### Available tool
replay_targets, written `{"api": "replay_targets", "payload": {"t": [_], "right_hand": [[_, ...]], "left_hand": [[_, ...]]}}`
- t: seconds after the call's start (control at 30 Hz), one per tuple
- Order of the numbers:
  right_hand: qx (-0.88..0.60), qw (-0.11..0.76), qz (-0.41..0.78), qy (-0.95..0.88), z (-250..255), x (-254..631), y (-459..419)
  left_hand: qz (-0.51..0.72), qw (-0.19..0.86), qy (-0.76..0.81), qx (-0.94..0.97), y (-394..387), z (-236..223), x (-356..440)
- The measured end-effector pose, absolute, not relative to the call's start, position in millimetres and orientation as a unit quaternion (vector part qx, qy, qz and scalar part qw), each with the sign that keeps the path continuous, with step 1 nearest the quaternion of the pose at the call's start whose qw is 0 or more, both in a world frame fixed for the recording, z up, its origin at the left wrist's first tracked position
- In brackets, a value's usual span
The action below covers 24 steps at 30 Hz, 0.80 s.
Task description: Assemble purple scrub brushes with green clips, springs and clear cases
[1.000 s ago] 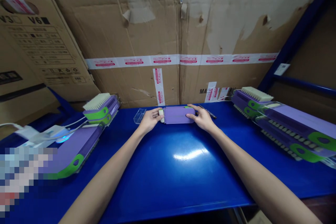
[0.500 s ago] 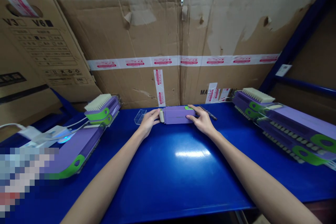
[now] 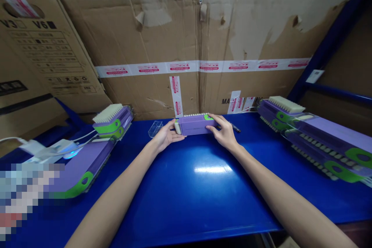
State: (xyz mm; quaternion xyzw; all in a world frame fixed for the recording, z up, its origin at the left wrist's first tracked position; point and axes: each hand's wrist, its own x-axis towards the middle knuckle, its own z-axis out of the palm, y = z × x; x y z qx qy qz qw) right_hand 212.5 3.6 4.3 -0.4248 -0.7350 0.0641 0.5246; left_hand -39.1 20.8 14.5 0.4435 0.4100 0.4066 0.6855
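Near the back of the blue table, a purple brush-like device (image 3: 195,126) is held lengthwise between my two hands. White bristle-like pieces line its top edge, a green piece marks its upper right corner, and a whitish part caps its left end. My left hand (image 3: 165,135) grips that left end, thumb at the top and fingers stretched beneath. At the right end, my right hand (image 3: 224,130) is closed on the device, thumb on the front face and fingers over the top. A small clear plastic tray (image 3: 155,129) lies just left of my left hand. Behind my right hand shows a dark pen-like tool (image 3: 236,128).
Similar purple devices are stacked at left (image 3: 113,120) and right (image 3: 328,128). A white power strip (image 3: 58,150) with cables and a blue light lies at left. Cardboard (image 3: 145,38) walls the back of the blue table (image 3: 203,201). A blue metal post (image 3: 322,50) stands at right.
The device has tilted so that its bristled top edge now shows. My left fingers have moved from the end cap to under the left end. My right hand keeps its hold.
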Motion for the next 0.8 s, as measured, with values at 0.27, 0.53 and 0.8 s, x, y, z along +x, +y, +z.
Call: {"api": "replay_targets", "payload": {"t": [0.27,0.53,0.8], "right_hand": [[-0.429,0.539,0.076,-0.721,5,214,5],[-0.417,0.551,0.076,-0.719,5,214,5],[-0.407,0.559,0.063,-0.719,3,215,7]], "left_hand": [[0.423,0.674,0.417,0.440,18,16,-34],[0.426,0.672,0.429,0.428,17,19,-34],[0.433,0.664,0.439,0.423,10,25,-30]]}}
